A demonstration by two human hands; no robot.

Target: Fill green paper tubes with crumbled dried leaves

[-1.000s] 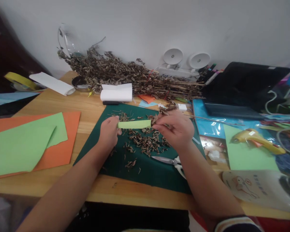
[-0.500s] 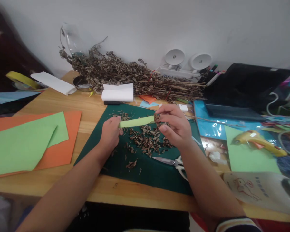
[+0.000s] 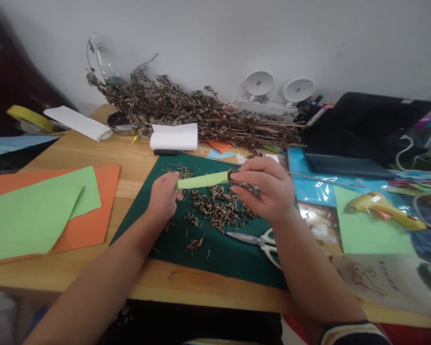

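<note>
A narrow light-green paper tube [image 3: 203,180] is gripped at its left end by my left hand [image 3: 164,195], fingers wrapped round it. At the tube's right end, my right hand [image 3: 267,187] pinches dried leaves [image 3: 233,176] against the opening, its fingers bent close together. Below both hands, a loose heap of crumbled dried leaves [image 3: 221,208] lies on a dark green mat [image 3: 215,261]. Scissors [image 3: 249,238] with white handles rest partly open on the mat, under my right forearm.
A long bundle of dried plants [image 3: 187,108] lies along the wall. White paper [image 3: 174,137] is in front of it. Green paper [image 3: 32,211] over orange paper [image 3: 107,201] lies left. At right are a yellow glue gun [image 3: 384,211], a bottle [image 3: 384,282] and a black tablet-like device [image 3: 366,129].
My right hand has shifted slightly right and turned, its fingers closing nearer the tube's right opening. My left hand and the tube stay almost where they were.
</note>
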